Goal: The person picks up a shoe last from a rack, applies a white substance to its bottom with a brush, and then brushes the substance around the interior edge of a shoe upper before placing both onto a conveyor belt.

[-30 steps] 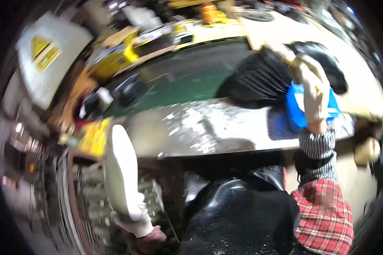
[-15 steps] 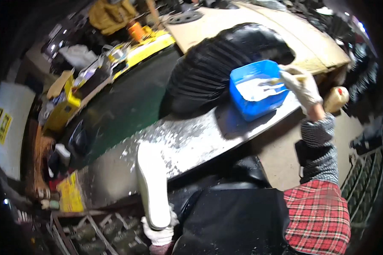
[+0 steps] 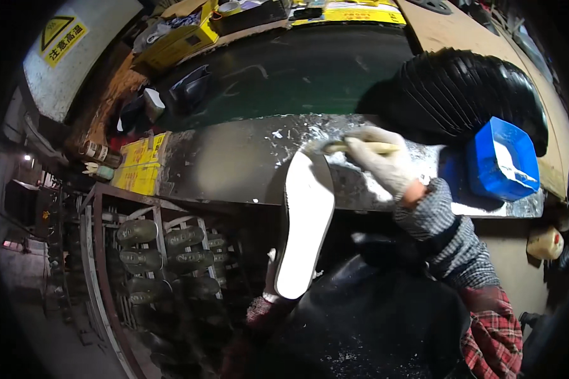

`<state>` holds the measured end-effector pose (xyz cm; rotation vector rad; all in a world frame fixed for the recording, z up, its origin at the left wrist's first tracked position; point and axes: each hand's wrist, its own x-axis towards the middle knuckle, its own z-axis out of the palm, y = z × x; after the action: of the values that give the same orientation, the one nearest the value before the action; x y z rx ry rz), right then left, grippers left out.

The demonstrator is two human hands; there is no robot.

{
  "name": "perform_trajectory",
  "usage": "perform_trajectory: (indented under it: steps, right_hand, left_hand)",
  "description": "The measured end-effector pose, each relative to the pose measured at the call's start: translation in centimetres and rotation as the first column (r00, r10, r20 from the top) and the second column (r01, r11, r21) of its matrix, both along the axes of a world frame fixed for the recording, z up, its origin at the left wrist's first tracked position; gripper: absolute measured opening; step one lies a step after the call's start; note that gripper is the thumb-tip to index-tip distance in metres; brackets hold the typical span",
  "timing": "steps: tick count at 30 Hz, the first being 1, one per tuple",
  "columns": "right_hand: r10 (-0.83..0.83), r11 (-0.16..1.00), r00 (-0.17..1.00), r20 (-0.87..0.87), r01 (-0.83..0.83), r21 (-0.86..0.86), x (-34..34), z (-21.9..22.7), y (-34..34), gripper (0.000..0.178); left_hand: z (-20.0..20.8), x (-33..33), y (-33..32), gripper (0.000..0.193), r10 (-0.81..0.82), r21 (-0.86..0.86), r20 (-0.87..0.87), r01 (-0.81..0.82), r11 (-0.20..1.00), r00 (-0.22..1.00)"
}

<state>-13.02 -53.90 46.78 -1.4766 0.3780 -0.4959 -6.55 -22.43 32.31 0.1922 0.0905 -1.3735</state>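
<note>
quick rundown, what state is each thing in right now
white shoe sole: held up, flat face showing, toe at the bench edge
brush: gripped, tip at the sole's toe
right hand: gloved, closed on the brush
left hand: holding the sole's heel
blue tub: open, tilted, white-smeared

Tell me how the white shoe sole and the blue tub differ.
The white shoe sole is long, flat and narrow, held up by the left hand; the blue tub is boxy and open-topped, standing on the metal bench. The right hand holds a brush at the sole's tip; the tub stands untouched.
</note>
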Motion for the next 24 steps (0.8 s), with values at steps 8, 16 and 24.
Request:
perform_trajectory:
  steps: [8, 16, 24]
  right_hand:
    - [0.400, 0.864, 0.916, 0.012, -0.373, -0.338, -2.4, 4.3, 1.5, 0.027]
    - [0.478, 0.549, 0.878, -0.023, -0.319, -0.772, -1.7, 5.0, 4.0, 0.021]
    - [0.524, 0.829, 0.852, -0.017, -0.514, -0.220, -2.6, 4.6, 5.6, 0.019]
  left_hand:
    - [3.0, 0.7, -1.2, 0.074, -0.028, 0.140, 0.173, 0.003, 0.990, 0.985]
    - [5.0, 0.3, -2.2, 0.083, 0.093, 0.083, -0.161, -0.080, 0.993, 0.983]
    - [4.6, 0.4, -1.9, 0.081, 0.023, -0.186, -0.271, -0.076, 0.980, 0.962]
